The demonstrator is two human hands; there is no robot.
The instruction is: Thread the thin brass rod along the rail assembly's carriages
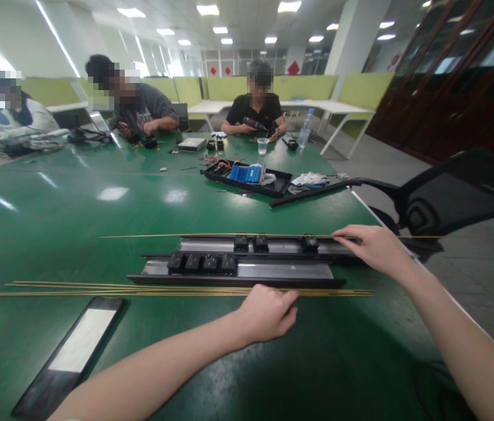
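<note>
The R hand [367, 247] is closed by the fingertips on a single thin rod [150, 236], gold in colour, which runs sideways along the far edge of the rear rail [282, 245]; if rod & rail touch, I cannot tell. The L hand [268, 313] has bent fingers & lies at the rod bundle [211, 291], w/ fingertips touching it; if it grips any of the rods, I cannot tell. This bundle is of the same gold colour, lies on the green table [75, 228] just in front of the front rail [282, 271], & spreads a bit at its L end.

Both rails are parallel, w/ grey channel & dark edges. The front one carries four black blocks [193, 263] in a row, nr its L end; the rear one has three dark blocks [261, 243], two side by side & one apart, nr the R hand.

At L, nr the forearm, is a flat black item w/ white panel [82, 342]. Farther back: black tray [279, 187] w/ blue item [245, 173] inside, whitish cloth [310, 181] beside it, clear cup [263, 146] & bottle [305, 130]. Three co-workers sit across the table, incl one in a black top [253, 109] w/ a dark tool [254, 123] in hand
</note>
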